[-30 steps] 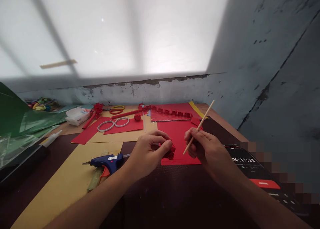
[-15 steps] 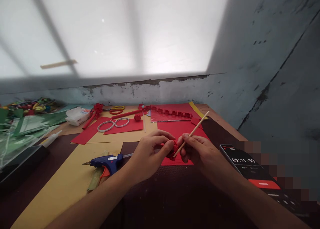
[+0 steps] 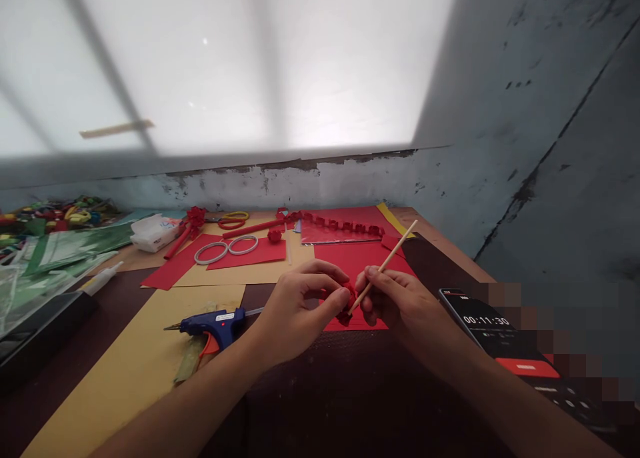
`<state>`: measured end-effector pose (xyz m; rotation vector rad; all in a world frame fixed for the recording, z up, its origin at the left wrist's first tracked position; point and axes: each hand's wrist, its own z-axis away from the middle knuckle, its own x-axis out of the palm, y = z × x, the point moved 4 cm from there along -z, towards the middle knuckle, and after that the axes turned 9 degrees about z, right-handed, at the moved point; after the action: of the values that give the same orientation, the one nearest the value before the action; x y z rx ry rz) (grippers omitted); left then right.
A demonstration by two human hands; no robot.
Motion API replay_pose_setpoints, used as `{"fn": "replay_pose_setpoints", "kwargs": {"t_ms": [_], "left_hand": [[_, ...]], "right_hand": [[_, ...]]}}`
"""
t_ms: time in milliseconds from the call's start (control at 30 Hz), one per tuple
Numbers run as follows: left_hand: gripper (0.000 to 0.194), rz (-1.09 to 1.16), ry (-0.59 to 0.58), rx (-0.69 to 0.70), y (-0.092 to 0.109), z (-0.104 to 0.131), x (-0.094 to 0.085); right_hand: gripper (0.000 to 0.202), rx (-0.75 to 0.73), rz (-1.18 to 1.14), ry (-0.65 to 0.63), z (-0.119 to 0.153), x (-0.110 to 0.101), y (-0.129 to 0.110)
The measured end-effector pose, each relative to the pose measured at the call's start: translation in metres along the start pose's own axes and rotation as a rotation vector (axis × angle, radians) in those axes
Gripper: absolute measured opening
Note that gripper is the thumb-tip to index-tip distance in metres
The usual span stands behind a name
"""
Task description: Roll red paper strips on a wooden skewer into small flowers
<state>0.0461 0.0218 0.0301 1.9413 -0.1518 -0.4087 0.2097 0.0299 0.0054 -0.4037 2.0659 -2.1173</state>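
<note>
Near the middle of the table, my left hand (image 3: 305, 308) grips a small red paper flower (image 3: 346, 317) between thumb and fingers, which hide part of it. Thumb and fingers of my right hand (image 3: 400, 301) are closed on a thin wooden stick (image 3: 399, 245). The stick slants up to the right, and its lower end touches the flower. Beneath and behind both hands lies a red paper sheet (image 3: 333, 258).
A blue glue gun (image 3: 215, 325) lies left of my left hand on tan paper (image 3: 135, 345). A phone (image 3: 487, 325) is at the right. Behind are two rings (image 3: 243, 245), scissors (image 3: 234, 222), a white box (image 3: 155, 233) and red paper flowers (image 3: 275, 235).
The red flower has turned slightly in my left fingers, and my left thumb has shifted a little to the right. The stick has barely moved.
</note>
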Motion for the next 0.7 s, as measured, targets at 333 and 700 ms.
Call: {"fn": "replay_pose_setpoints", "kwargs": {"t_ms": [333,700], "left_hand": [[0.026,0.019,0.009,-0.04,-0.0015,-0.0003,0.0014],[0.018,0.005,0.001,-0.061,-0.0042,0.0001,0.0001]], "right_hand": [[0.036,0.018,-0.033,-0.036,-0.0007,0.0019,0.0012],[0.036,-0.005,-0.057,-0.067,0.0006,0.0032,0.0013]]}}
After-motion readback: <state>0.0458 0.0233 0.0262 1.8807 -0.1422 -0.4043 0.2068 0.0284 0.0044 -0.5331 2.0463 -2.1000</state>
